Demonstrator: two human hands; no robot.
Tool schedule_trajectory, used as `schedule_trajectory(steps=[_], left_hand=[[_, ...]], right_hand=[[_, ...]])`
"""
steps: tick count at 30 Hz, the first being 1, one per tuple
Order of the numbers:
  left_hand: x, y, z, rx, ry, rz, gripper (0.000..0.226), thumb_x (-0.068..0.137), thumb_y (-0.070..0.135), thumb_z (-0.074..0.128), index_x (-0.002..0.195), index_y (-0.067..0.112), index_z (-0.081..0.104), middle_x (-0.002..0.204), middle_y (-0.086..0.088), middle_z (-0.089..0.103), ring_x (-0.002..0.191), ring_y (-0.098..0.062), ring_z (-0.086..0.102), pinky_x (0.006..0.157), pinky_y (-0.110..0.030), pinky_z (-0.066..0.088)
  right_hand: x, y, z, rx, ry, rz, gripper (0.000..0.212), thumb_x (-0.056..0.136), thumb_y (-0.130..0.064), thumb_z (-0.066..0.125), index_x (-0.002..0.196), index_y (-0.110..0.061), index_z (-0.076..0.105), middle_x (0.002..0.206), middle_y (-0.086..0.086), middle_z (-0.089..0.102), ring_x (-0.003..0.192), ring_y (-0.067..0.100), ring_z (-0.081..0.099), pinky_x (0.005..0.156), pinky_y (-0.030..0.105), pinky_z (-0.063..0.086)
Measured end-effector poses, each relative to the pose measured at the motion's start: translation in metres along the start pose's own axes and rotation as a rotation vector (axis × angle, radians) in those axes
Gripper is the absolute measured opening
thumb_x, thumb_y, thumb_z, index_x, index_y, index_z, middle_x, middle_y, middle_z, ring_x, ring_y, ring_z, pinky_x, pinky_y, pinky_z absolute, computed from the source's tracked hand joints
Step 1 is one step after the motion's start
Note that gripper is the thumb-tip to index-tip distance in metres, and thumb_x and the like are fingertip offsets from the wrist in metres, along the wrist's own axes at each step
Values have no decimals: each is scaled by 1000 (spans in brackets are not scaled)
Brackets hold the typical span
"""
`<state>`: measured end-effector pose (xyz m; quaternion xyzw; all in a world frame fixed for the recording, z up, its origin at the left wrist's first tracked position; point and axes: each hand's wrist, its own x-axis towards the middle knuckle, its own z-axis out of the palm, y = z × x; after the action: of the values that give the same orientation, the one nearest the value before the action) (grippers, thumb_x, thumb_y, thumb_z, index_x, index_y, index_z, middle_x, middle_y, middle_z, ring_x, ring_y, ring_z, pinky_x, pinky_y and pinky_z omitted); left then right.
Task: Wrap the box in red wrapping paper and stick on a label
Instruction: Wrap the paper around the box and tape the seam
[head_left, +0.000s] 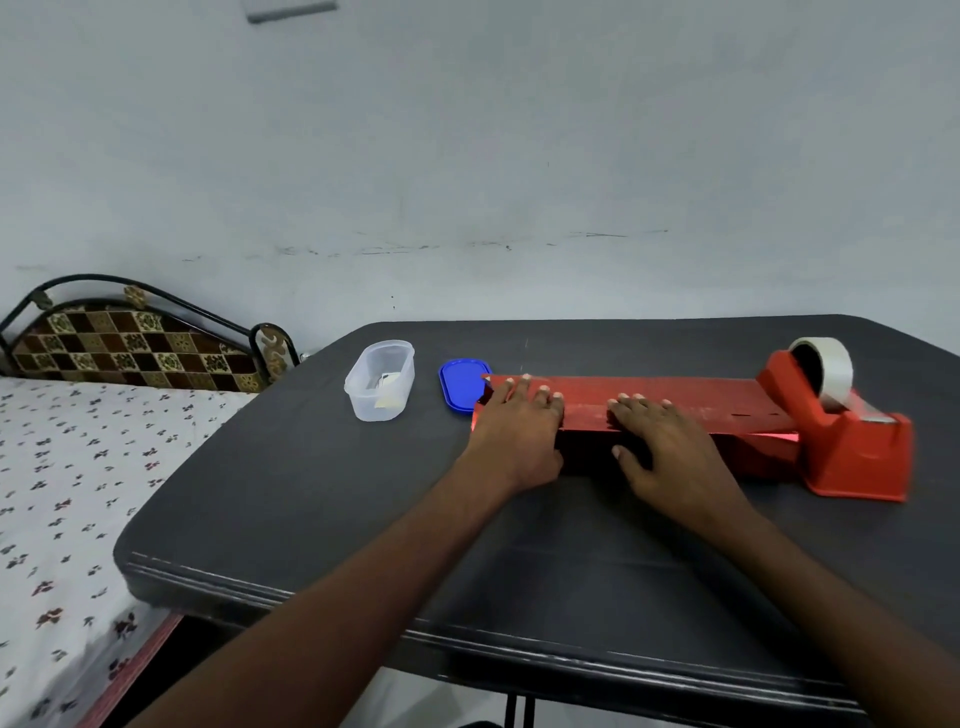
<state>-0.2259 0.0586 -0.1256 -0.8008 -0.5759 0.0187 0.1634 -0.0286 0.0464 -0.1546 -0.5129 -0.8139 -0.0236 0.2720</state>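
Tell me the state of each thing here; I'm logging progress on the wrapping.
box: on the table, red wrapping paper folded over its top, not yet taped.
left hand: flat, pressing the paper down.
right hand: flat on the paper, thumb on the front side.
tape dispenser: upright, roll loaded, untouched.
clear container: open, small items inside.
blue lid: off, lying beside the container.

Dark table (322, 499): clear tub (379, 382), blue lid (460, 385), red-wrapped box (675, 402), tape dispenser (852, 441).
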Motion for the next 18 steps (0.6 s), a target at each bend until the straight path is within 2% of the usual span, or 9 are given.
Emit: schedule_trajectory(steps=[3,5,7,9,12,13,15,18], left_hand=[[7,4,-17,-5,-130,-71,61,91,27,49,147,5,37,152,-17,39,144,-35,28,120,-50,19],[17,8,-34,-29,-104,-89,40,92,20,48,129,10,55,136,-13,56,129,-32,47,109,-46,34],[32,10,-44,-101,-25,-73,31,92,14,51,121,12,62,128,-10,62,120,-30,56,100,-40,41],[53,16,-43,-258,14,-64,40,90,10,54,129,12,60,132,-11,61,122,-31,56,101,-39,44],[81,30,-36,-375,-9,-54,44,96,14,46,139,8,52,139,-18,56,127,-34,53,107,-42,42],[89,36,-36,-377,-38,-58,41,99,19,43,136,7,54,138,-19,57,126,-35,53,106,-41,42],[99,42,-34,-399,-99,-83,40,100,31,45,128,6,59,134,-19,59,122,-35,55,104,-42,44],[108,43,-34,-400,-124,-118,45,95,45,53,118,8,64,125,-15,64,114,-34,60,97,-40,49]], right_hand=[[-2,4,-9,96,193,34,44,88,-12,70,132,-8,64,132,12,65,123,29,61,107,40,43],[-10,4,-16,57,320,54,30,87,-10,69,116,-11,72,113,10,74,103,30,70,90,41,56],[-19,-3,-18,35,395,102,13,87,-13,66,97,-15,73,87,5,75,78,28,69,66,39,55],[-22,-7,-17,77,387,208,8,88,-18,63,81,-17,66,67,2,66,62,26,61,53,37,46],[-14,-1,-14,242,188,461,26,87,-37,60,72,-16,61,66,1,67,64,26,66,62,39,54],[-12,4,-16,348,91,551,32,87,-43,58,71,-16,64,66,2,69,63,26,69,65,42,58],[-10,11,-22,564,-50,695,38,93,-41,58,73,-11,70,67,6,72,60,25,72,66,46,62],[-8,27,-30,579,-50,760,42,96,-42,57,79,-6,70,76,9,71,61,29,72,66,47,63]])
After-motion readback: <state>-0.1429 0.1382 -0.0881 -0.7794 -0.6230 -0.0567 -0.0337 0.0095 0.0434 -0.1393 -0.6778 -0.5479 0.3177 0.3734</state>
